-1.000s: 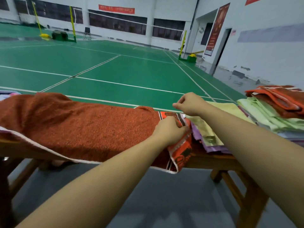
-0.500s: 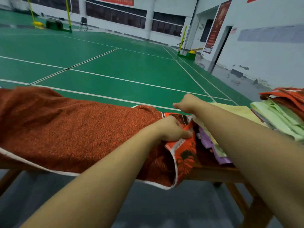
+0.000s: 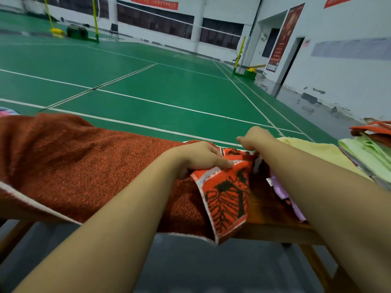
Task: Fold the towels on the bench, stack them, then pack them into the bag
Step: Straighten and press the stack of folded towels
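The left hand [image 3: 201, 155] pinches the near corner of the big orange towel [image 3: 88, 166] on the wooden bench [image 3: 275, 229]. The right hand [image 3: 257, 136] pinches its far corner.

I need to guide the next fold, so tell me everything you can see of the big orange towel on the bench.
The orange towel looks like thick terry cloth with a pale edge band. It lies spread lengthwise over the wooden bench, its near edge hanging over the front. Its right end is turned back, showing a bright orange face with a dark leaf-like pattern. The left hand holds that end at the near corner; the right hand pinches the far corner. Its left end runs out of view.
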`<state>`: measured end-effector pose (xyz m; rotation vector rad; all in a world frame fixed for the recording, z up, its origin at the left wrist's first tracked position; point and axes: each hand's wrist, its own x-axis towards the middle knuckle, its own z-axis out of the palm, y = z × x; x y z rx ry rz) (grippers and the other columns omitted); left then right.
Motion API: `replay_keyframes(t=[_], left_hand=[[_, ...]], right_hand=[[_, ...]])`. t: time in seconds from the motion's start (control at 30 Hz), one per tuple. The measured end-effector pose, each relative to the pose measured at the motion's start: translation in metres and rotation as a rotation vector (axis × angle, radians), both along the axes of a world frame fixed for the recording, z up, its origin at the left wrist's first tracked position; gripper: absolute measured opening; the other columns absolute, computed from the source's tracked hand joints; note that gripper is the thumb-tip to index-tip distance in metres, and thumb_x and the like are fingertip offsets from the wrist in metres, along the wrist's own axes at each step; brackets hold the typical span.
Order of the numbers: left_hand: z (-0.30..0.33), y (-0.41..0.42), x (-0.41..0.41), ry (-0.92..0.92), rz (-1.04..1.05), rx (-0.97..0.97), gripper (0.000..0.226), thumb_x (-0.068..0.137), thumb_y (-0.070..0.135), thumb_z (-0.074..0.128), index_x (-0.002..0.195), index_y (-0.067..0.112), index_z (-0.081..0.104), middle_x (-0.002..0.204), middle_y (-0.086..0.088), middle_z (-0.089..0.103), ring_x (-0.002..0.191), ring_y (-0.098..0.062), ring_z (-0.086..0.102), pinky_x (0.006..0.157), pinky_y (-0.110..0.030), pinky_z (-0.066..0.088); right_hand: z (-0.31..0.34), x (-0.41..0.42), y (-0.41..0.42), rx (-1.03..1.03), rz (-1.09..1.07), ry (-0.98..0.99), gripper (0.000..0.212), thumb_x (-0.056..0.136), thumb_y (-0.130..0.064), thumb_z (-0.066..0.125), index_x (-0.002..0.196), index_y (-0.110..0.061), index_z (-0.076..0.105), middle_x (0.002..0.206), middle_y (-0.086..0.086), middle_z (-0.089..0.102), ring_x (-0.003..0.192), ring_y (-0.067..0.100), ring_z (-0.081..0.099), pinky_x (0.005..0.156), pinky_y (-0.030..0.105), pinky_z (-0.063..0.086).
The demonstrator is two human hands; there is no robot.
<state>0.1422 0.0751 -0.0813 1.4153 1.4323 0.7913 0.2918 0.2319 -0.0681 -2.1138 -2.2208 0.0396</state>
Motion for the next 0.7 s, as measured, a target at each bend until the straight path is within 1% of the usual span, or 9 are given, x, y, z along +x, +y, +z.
replay_keyframes(t=[0.17,0.27,0.33,0.4,0.43,0.5,0.57,0.63,0.7], left_hand=[[0.0,-0.003,-0.013,-0.014,-0.01,-0.034,0.018,0.088,0.031,0.078,0.083,0.016,0.069,0.076,-0.002,0.072,0.062,-0.015,0.067,0.063,-0.024,0.058],[0.0,-0.006,-0.019,-0.028,-0.008,-0.057,0.018,0.09,0.029,0.076,0.081,0.016,0.067,0.074,-0.002,0.072,0.058,-0.014,0.066,0.059,-0.023,0.057],[0.002,-0.009,-0.021,-0.046,-0.005,-0.07,0.017,0.091,0.026,0.075,0.081,0.014,0.067,0.07,-0.002,0.072,0.054,-0.014,0.066,0.053,-0.022,0.056],[0.003,-0.012,-0.021,-0.067,-0.006,-0.072,0.016,0.091,0.024,0.075,0.082,0.014,0.068,0.067,-0.001,0.072,0.052,-0.013,0.066,0.05,-0.021,0.054],[0.003,-0.013,-0.021,-0.067,-0.01,-0.069,0.016,0.091,0.025,0.075,0.082,0.014,0.068,0.067,-0.001,0.072,0.052,-0.013,0.066,0.051,-0.021,0.054],[0.003,-0.014,-0.019,-0.053,-0.026,-0.057,0.016,0.09,0.027,0.076,0.083,0.014,0.069,0.07,-0.001,0.072,0.055,-0.012,0.066,0.054,-0.021,0.055],[0.003,-0.015,-0.015,-0.044,-0.037,-0.05,0.016,0.09,0.027,0.076,0.084,0.014,0.069,0.072,-0.001,0.072,0.058,-0.013,0.066,0.057,-0.021,0.056],[0.002,-0.016,-0.012,-0.037,-0.051,-0.037,0.017,0.09,0.029,0.076,0.086,0.014,0.07,0.075,-0.003,0.072,0.063,-0.015,0.066,0.063,-0.023,0.058],[0.001,-0.016,-0.008,-0.033,-0.063,-0.013,0.018,0.09,0.03,0.076,0.089,0.013,0.071,0.081,-0.004,0.073,0.07,-0.018,0.067,0.073,-0.029,0.059]], right_hand=[[0.023,-0.004,0.0,0.144,0.002,0.08,0.025,0.096,-0.016,0.059,0.075,-0.004,0.051,0.099,0.02,0.07,0.084,0.033,0.067,0.066,0.03,0.044],[0.036,-0.001,-0.005,0.106,-0.036,0.047,0.013,0.09,-0.008,0.058,0.078,-0.004,0.061,0.074,0.014,0.072,0.074,0.027,0.07,0.054,0.029,0.049],[0.033,0.001,-0.003,-0.142,-0.108,0.1,0.024,0.096,-0.016,0.056,0.077,-0.003,0.063,0.052,0.009,0.067,0.056,0.022,0.067,0.058,0.026,0.054],[0.026,0.003,-0.002,-0.412,-0.203,0.104,0.046,0.106,-0.03,0.043,0.081,0.004,0.063,0.053,0.012,0.067,0.05,0.022,0.062,0.068,0.032,0.052],[0.022,0.005,-0.002,-0.447,-0.227,0.116,0.053,0.108,-0.036,0.038,0.09,0.007,0.064,0.055,0.014,0.067,0.046,0.023,0.062,0.069,0.034,0.052],[0.018,0.003,-0.009,-0.412,-0.238,0.184,0.068,0.105,-0.05,0.039,0.107,0.013,0.062,0.055,0.017,0.068,0.05,0.025,0.067,0.077,0.038,0.056],[0.011,0.002,-0.011,-0.354,-0.223,0.28,0.082,0.099,-0.064,0.043,0.109,0.016,0.06,0.063,0.02,0.07,0.076,0.031,0.074,0.093,0.044,0.058],[0.002,0.001,-0.008,-0.329,-0.231,0.372,0.087,0.092,-0.071,0.05,0.102,0.015,0.059,0.079,0.024,0.07,0.087,0.036,0.074,0.092,0.049,0.058],[-0.005,-0.002,-0.005,-0.287,-0.219,0.432,0.083,0.084,-0.074,0.058,0.097,0.007,0.058,0.087,0.022,0.071,0.08,0.036,0.074,0.085,0.05,0.061]])
